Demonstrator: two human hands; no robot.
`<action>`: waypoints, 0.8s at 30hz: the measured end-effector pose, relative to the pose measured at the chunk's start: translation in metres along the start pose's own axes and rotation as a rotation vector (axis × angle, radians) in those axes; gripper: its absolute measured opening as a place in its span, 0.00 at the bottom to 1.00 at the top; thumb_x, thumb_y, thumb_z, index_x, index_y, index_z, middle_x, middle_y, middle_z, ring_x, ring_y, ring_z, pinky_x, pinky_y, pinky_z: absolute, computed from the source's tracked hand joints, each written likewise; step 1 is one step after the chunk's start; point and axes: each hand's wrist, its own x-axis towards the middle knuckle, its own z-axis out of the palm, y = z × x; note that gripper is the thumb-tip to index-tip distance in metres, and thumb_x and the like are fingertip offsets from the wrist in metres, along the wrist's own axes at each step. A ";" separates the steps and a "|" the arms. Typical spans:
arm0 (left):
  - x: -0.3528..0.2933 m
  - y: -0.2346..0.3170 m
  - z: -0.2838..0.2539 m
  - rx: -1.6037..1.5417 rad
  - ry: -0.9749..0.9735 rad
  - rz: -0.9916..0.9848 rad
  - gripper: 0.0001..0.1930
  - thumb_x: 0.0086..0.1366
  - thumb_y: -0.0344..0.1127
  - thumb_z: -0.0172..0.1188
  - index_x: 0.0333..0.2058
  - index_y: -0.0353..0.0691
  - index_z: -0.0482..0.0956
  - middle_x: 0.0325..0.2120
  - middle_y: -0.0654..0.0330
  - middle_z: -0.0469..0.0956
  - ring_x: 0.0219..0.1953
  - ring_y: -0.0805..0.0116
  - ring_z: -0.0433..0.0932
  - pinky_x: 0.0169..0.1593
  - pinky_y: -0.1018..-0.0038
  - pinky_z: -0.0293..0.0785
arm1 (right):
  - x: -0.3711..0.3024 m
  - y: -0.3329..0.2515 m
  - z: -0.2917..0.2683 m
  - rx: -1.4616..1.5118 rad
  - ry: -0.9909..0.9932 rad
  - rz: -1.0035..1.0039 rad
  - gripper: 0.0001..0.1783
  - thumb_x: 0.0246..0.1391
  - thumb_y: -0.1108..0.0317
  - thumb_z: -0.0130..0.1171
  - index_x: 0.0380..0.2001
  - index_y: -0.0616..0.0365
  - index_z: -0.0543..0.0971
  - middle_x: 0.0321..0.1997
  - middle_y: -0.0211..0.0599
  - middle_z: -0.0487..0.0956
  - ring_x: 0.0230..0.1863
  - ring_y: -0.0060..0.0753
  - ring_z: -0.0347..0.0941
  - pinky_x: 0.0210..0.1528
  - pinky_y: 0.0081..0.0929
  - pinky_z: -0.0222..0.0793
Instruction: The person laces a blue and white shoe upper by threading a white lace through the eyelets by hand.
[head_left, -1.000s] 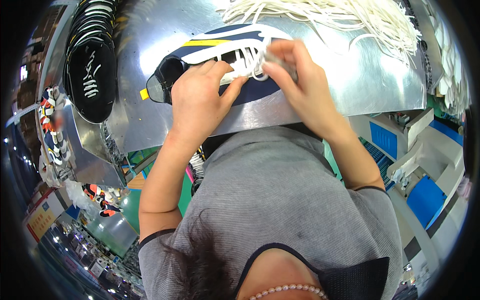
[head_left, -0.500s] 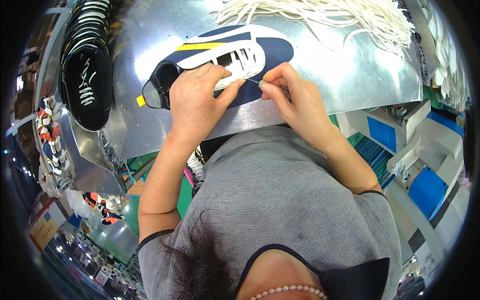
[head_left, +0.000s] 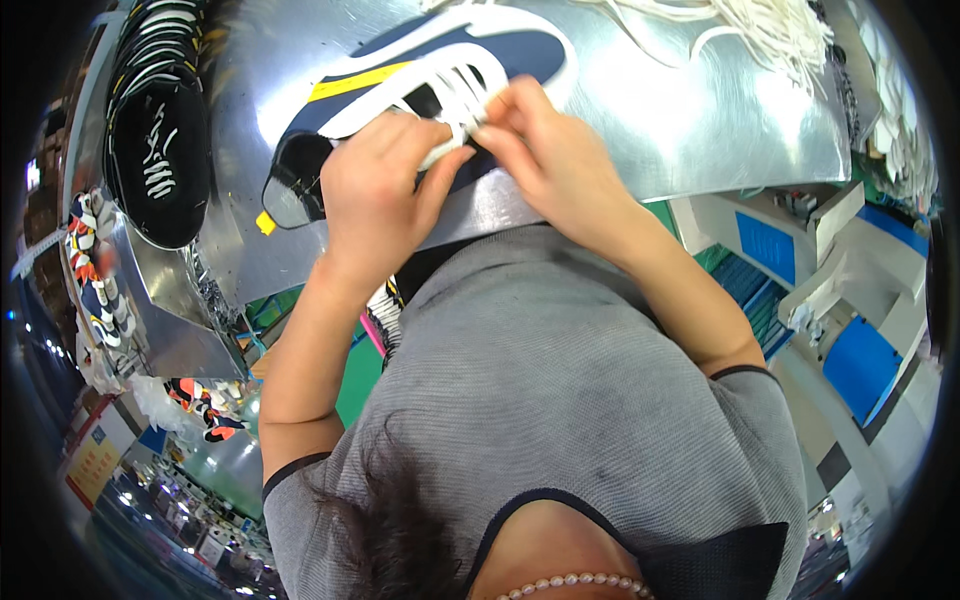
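A navy shoe upper (head_left: 420, 48) with white trim and a yellow stripe lies on the metal table, its toe toward the right. White shoelace (head_left: 462, 100) runs in rows across its opening. My left hand (head_left: 380, 185) grips the near edge of the upper beside the lacing, thumb and fingers bent around it. Close by, my right hand (head_left: 555, 155) pinches a white lace end between thumb and fingers at the lacing. Motion blurs both sets of fingertips, and they partly hide the lace end.
A pile of loose white laces (head_left: 740, 40) lies at the far right of the metal table (head_left: 700, 140). To the left stands a long row of stacked black laced uppers (head_left: 158, 160). Blue and white bins (head_left: 860, 370) stand beyond the table's right edge.
My right hand has moved left and up to the lacing, closer to my left hand. The thin strand stretched between the hands no longer shows. The upper appears shifted slightly left and farther away.
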 end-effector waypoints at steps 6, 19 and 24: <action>-0.012 -0.002 -0.007 0.269 0.077 0.173 0.09 0.50 0.32 0.70 0.30 0.43 0.79 0.19 0.66 0.68 0.23 0.69 0.70 0.27 0.70 0.60 | -0.002 0.000 -0.084 -0.045 0.331 -0.123 0.13 0.58 0.77 0.63 0.47 0.56 0.80 0.27 0.19 0.81 0.31 0.08 0.75 0.25 0.13 0.68; -0.016 -0.002 -0.006 0.244 0.129 0.224 0.11 0.51 0.32 0.72 0.33 0.40 0.81 0.19 0.64 0.69 0.22 0.66 0.68 0.25 0.70 0.58 | 0.052 -0.035 -0.028 -0.342 -0.358 -0.183 0.11 0.53 0.66 0.65 0.39 0.56 0.79 0.28 0.39 0.82 0.28 0.44 0.78 0.29 0.35 0.72; -0.009 -0.006 -0.004 0.126 0.091 0.206 0.11 0.51 0.31 0.72 0.32 0.40 0.80 0.19 0.63 0.70 0.22 0.65 0.69 0.26 0.69 0.62 | 0.063 -0.031 -0.030 -0.116 -0.142 -0.176 0.11 0.50 0.63 0.67 0.38 0.50 0.84 0.33 0.36 0.85 0.36 0.41 0.82 0.40 0.36 0.76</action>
